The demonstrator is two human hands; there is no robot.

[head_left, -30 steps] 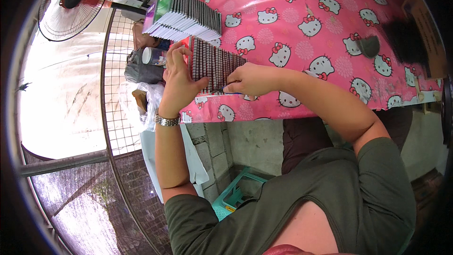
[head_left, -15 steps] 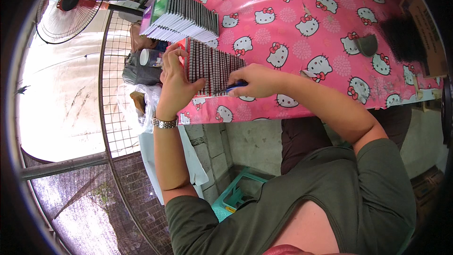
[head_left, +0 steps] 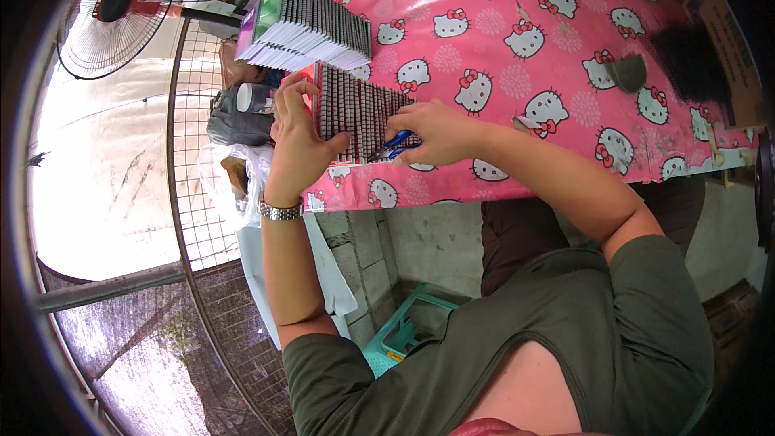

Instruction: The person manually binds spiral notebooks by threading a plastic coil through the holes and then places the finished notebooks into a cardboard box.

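A stack of spiral-bound notebooks (head_left: 359, 109) with a red cover at its left end stands at the near edge of the table, black wire bindings facing up. My left hand (head_left: 300, 129) grips its left end, fingers curled over the red cover and thumb on the bindings. Blue-handled cutting pliers (head_left: 397, 145) are in my right hand (head_left: 436, 134), which is closed around the handles. Their handles are slightly spread, and the dark jaws touch or nearly touch the bindings at the stack's near edge. Contact at the tips is too small to make out.
Behind stands another stack of notebooks (head_left: 303, 28) with green and purple covers. A fan (head_left: 117, 4) and a wire grid are at the left, beside a plastic bag (head_left: 242, 186) and a white-lidded jar (head_left: 246, 98). A dark grey object (head_left: 626, 74) lies on the pink tablecloth (head_left: 500, 113).
The pliers have shifted slightly left, and their jaws and spread handles now show more at the stack's near edge. My left hand keeps its place on the notebooks.
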